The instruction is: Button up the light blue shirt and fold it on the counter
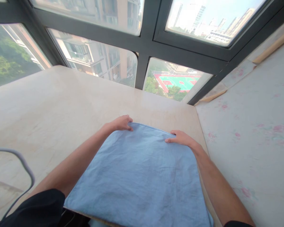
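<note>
A light blue cloth (144, 170) lies spread out in front of me, lightly wrinkled, with its near edge at the bottom of the view. My left hand (123, 123) grips the far edge of the cloth near its left corner, thumb on top and fingers behind the edge. Near the far right corner, my right hand (180, 137) pinches the same edge, its thumb lying on the cloth. Between the two hands the far edge runs nearly straight.
The cloth is over a pale stone sill (61, 101). Dark window frames (142, 41) stand beyond it. A flowered wall (255, 126) rises at the right. A grey cable (28, 170) curves at the lower left.
</note>
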A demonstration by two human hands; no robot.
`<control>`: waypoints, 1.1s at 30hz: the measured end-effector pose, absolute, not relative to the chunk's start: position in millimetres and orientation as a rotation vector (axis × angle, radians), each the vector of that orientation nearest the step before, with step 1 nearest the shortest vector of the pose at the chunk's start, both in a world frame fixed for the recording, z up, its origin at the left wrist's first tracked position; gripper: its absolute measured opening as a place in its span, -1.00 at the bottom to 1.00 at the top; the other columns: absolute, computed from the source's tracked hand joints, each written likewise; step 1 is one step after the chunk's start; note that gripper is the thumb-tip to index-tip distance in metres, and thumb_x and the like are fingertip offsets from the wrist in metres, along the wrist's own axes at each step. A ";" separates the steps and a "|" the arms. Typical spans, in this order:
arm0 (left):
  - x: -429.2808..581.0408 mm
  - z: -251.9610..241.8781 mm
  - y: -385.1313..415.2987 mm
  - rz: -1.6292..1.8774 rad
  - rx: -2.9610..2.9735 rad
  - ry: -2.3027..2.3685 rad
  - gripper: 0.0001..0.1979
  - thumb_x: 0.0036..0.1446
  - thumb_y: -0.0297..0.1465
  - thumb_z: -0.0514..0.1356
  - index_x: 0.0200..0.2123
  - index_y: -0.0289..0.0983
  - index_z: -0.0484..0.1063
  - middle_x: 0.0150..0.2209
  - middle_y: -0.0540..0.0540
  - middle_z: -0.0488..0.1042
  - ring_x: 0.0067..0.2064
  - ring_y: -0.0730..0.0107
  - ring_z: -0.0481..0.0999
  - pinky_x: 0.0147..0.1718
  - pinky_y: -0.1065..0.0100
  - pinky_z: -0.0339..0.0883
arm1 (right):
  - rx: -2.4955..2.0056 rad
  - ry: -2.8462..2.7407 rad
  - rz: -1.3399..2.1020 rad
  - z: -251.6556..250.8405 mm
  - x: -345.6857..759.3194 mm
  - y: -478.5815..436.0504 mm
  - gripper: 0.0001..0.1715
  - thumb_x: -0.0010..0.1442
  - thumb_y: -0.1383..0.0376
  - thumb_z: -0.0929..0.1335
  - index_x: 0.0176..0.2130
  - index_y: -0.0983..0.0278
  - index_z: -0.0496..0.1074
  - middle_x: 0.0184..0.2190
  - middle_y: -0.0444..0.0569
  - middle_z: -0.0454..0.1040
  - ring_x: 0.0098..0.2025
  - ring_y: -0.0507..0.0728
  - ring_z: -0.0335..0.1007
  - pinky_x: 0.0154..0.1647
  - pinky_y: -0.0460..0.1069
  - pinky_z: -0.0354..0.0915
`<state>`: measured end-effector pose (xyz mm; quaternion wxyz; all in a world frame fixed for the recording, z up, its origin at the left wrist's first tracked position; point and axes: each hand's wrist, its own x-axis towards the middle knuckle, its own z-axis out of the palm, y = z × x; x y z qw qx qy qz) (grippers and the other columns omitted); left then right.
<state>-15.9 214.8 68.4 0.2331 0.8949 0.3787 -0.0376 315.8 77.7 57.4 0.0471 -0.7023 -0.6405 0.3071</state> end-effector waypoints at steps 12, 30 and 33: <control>-16.9 94.4 142.9 0.088 2.513 1.188 -0.62 0.11 -0.52 0.08 -0.03 -0.19 0.48 -0.10 -0.16 0.53 -0.09 0.14 0.50 -0.20 0.26 0.28 | -2.002 -1.824 1.077 60.5 305.3 71.7 -0.57 -0.13 0.11 0.48 -0.27 0.27 0.44 -0.32 -0.06 0.52 -0.26 0.19 0.44 -0.31 -0.04 0.28; -68.1 79.8 46.3 0.458 2.632 1.059 -0.63 0.04 -0.70 0.08 -0.29 -0.19 0.56 -0.11 -0.09 0.52 -0.20 0.27 0.50 -0.16 0.22 0.35 | -2.040 -1.955 0.456 61.7 292.9 6.1 -0.75 -0.01 0.32 0.34 -0.24 0.19 0.40 -0.18 -0.01 0.54 -0.04 0.25 0.42 0.11 0.21 0.18; -71.5 83.0 47.0 0.417 2.610 1.069 -0.60 -0.01 -0.72 0.04 -0.27 -0.21 0.53 -0.09 -0.06 0.56 -0.21 0.26 0.52 -0.17 0.23 0.37 | -1.849 -2.011 0.437 73.3 292.0 -11.2 -0.58 0.03 0.35 0.31 -0.07 0.17 0.41 -0.20 -0.04 0.53 -0.07 0.22 0.43 0.11 0.19 0.20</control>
